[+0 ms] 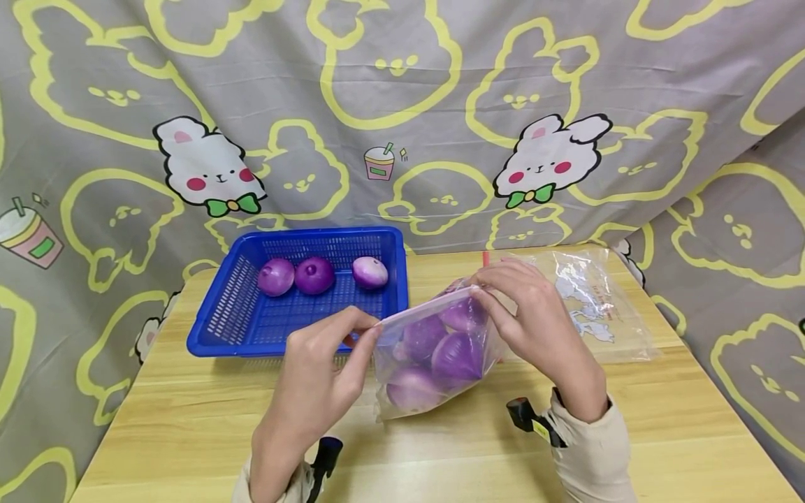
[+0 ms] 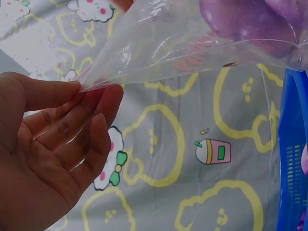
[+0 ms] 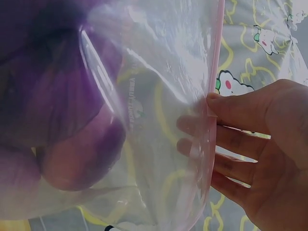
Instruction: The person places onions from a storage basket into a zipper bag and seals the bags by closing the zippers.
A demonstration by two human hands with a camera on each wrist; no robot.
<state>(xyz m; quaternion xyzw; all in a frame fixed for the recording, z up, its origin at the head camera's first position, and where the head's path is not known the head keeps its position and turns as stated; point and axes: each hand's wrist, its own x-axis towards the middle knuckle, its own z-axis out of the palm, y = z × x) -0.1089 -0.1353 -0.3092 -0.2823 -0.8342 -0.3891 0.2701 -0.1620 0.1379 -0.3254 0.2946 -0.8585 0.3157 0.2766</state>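
My left grip and right grip pinch the bag rim's two ends; basket just beside.

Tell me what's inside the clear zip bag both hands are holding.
The zip bag holds purple onions; about four show through the plastic, and any behind them are hidden. The left hand and right hand pinch its top edge.

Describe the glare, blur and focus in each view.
Head view: even light, sharp bag and basket, edges slightly bowed. Left wrist view: white glare streaks on the plastic, left hand crisp. Right wrist view: onions blurred up close, sheen on film, right hand clear.
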